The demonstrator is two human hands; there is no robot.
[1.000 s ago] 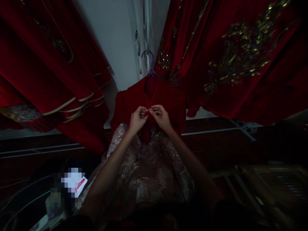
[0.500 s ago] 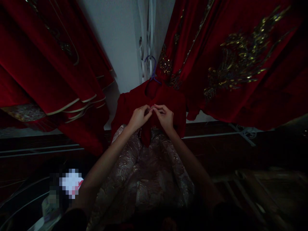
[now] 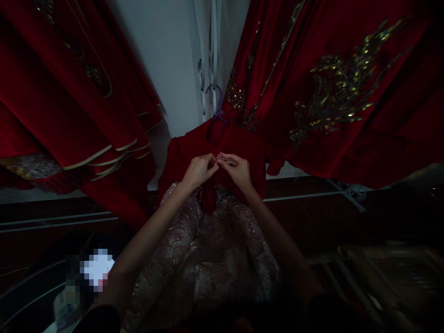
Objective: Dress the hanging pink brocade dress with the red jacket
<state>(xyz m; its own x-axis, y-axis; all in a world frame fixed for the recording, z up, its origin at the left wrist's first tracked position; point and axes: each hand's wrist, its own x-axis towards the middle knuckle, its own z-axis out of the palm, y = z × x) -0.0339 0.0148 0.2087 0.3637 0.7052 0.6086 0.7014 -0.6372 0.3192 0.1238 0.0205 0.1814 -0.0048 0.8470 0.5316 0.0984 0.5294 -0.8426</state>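
A red jacket (image 3: 243, 142) hangs on a purple hanger (image 3: 218, 104) in front of me. At its front a small sparkling flower-shaped button (image 3: 219, 157) shows between my fingertips. My left hand (image 3: 200, 171) is closed, thumb and fingers pinching the jacket's front edge just left of the button. Closed from the other side, my right hand (image 3: 239, 171) pinches at the button with thumb and forefinger. What lies exactly under the fingertips is hidden. Below the jacket spreads a shiny, pale pinkish patterned garment (image 3: 222, 245), passing between my forearms.
Red garments (image 3: 114, 115) with pale trim hang at the left. Another red garment (image 3: 277, 92) with gold sequins (image 3: 342, 88) hangs at the right. White metal bars (image 3: 211, 41) rise behind the hanger. A dark round-edged surface (image 3: 31, 286) lies at lower left, with blurred items on it.
Both hands stay at the jacket front. The right forefinger has lifted slightly and more of the button shows. The whole view has shifted a little.
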